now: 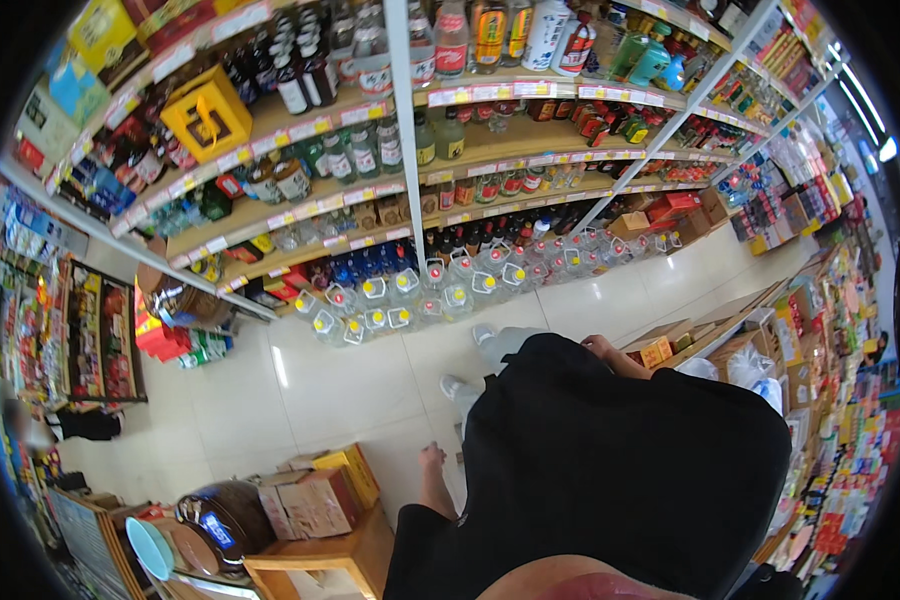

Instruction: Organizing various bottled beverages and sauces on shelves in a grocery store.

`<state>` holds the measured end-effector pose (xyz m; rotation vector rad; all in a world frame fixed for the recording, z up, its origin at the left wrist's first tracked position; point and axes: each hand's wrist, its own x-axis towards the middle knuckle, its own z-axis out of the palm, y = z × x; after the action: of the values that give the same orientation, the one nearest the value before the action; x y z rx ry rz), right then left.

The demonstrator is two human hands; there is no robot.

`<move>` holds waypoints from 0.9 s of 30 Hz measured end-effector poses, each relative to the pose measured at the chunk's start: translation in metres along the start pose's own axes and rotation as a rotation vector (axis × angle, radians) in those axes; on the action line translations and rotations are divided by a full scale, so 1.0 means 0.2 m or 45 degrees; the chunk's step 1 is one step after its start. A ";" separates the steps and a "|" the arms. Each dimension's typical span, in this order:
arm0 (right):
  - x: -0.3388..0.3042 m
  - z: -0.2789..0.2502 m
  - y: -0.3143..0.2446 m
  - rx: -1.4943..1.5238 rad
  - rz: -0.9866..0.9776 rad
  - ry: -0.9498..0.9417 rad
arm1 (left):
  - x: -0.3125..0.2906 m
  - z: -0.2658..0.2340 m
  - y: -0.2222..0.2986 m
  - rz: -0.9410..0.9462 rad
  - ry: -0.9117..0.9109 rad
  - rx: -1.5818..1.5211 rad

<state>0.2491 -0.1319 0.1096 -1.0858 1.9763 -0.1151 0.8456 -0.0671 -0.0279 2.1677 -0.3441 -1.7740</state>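
My left hand [432,455] hangs low beside my black shirt [610,450], over the tiled floor. Its fingers look loosely curled, and nothing shows in them. On the other side, my right hand [598,346] is held close to my body, near some cardboard boxes [660,345]. Its fingers are partly visible and bent, too small to make out clearly. Ahead of my feet stand rows of large clear plastic jugs [405,283] with yellow and red caps, along the foot of a shelf unit. Neither hand touches the jugs.
Tall shelves [530,90] of bottles run across the front. A dark brown jar [225,520], cartons [315,500] and a wooden stand [355,555] sit at lower left. Stacked goods [820,400] line the right. Another rack [100,330] stands at far left. Pale tiles [340,390] cover the aisle.
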 end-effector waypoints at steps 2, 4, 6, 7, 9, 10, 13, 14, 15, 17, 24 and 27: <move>-0.05 -0.02 -0.13 -0.054 0.026 0.205 | -0.04 -0.04 0.04 -0.070 0.024 0.047; 0.00 -0.04 -0.16 0.545 0.094 0.276 | -0.07 -0.07 0.13 -0.069 0.035 0.003; 0.09 -0.09 -0.25 0.703 -0.129 0.632 | -0.06 -0.06 0.20 -0.002 0.089 -0.011; 0.16 -0.13 -0.32 0.708 -0.166 0.731 | -0.09 -0.02 0.27 0.031 0.138 0.034; 0.31 -0.28 -0.53 0.752 -0.248 0.851 | -0.17 0.03 0.42 0.041 0.164 0.170; 0.38 -0.36 -0.73 0.778 -0.301 0.868 | -0.22 0.07 0.49 0.012 0.168 0.143; 0.76 -0.59 -1.04 0.834 -0.672 0.835 | -0.22 0.23 0.85 0.332 0.126 0.461; 0.80 -0.70 -1.28 0.863 -0.803 0.707 | -0.19 0.26 0.91 0.526 0.156 0.498; 0.82 -0.82 -1.46 0.859 -0.764 0.584 | -0.21 0.34 1.11 0.607 0.109 0.844; 0.95 -1.04 -1.82 0.862 -0.887 0.495 | -0.23 0.53 1.41 0.955 0.302 0.850; 1.49 -1.31 -2.48 0.228 -0.920 0.416 | -1.10 1.46 2.99 1.788 0.495 0.890; 1.74 -1.25 -2.57 0.083 -0.950 0.478 | -1.22 1.72 3.40 2.145 0.794 1.035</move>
<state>0.3139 -0.7772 0.2729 -1.8078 1.7534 -0.8233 0.4691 -0.6327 0.3960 1.4629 -2.0643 0.0317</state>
